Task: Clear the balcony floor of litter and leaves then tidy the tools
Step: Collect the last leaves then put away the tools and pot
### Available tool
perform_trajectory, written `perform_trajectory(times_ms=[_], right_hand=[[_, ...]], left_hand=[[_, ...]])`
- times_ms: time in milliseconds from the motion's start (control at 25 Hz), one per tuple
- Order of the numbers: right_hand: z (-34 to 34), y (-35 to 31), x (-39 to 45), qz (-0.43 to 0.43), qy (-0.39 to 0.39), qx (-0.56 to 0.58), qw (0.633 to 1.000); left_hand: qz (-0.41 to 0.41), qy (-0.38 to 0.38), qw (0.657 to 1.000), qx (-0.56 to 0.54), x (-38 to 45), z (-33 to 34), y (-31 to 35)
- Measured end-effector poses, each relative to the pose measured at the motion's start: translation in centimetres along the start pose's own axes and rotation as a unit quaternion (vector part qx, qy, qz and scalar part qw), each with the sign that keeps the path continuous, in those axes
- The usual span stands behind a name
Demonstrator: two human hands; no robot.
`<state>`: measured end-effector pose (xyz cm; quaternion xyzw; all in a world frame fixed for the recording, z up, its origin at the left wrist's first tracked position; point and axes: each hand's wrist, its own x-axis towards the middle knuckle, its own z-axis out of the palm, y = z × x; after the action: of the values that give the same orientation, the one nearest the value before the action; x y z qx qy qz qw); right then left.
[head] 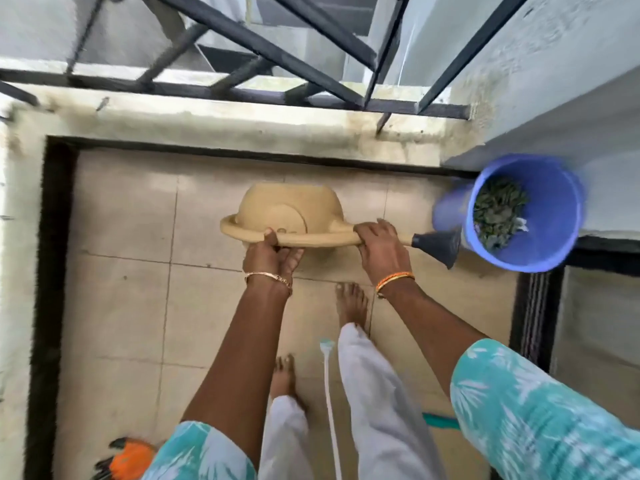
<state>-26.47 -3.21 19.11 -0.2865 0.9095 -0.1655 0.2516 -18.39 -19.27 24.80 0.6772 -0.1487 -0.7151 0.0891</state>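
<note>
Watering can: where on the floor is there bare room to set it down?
Bare tiles lie left of the watering can, between the black border strip and the person's feet. The right corner is crowded by the blue bucket of leaves. Both the left hand and right hand grip the can.

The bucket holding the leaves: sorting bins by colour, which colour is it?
Blue-purple bucket, shown in the head view.

Both arms outstretched, left grip [273, 249] and right grip [379, 242] curled tight.
</note>
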Motion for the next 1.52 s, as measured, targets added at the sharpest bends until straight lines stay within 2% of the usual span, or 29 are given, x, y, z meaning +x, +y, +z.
perform_trajectory(times_ms=[240,520,1000,1200,1280,1320,1440,1520], right_hand=[[1.7,3.5,8.5,-0.009,0.008,-0.002,1.000],[1.6,6.8,11.7,0.045,-0.013,-0.013,0.999],[1.7,8.4,11.6,0.104,-0.032,0.027,0.994],[0.9,7.6,10.6,0.115,-0.030,-0.015,0.993],[0.2,6.4,9.7,0.097,0.001,-0.023,0.995],[-0.2,5.5,9.0,0.076,0.021,-0.027,0.997],[-1.1,2.4,6.3,0.001,0.046,-0.042,0.998],[-1.3,0.0,4.0,-0.033,0.030,-0.053,0.998]], left_hand=[[0.015,-0.010,1.000,-0.016,7.5,4.6,0.1],[-0.007,-0.028,0.999,-0.017,9.9,8.3,-0.8],[0.026,-0.003,0.987,0.162,9.3,9.8,-1.2],[0.063,0.022,0.973,0.223,8.6,8.6,-2.0],[0.115,0.046,0.944,0.307,8.2,7.2,-2.2],[0.147,0.054,0.913,0.376,7.7,6.2,-2.5],[0.243,0.050,0.775,0.581,5.0,2.3,-3.5],[0.261,0.050,0.683,0.680,3.0,-0.7,-3.8]])
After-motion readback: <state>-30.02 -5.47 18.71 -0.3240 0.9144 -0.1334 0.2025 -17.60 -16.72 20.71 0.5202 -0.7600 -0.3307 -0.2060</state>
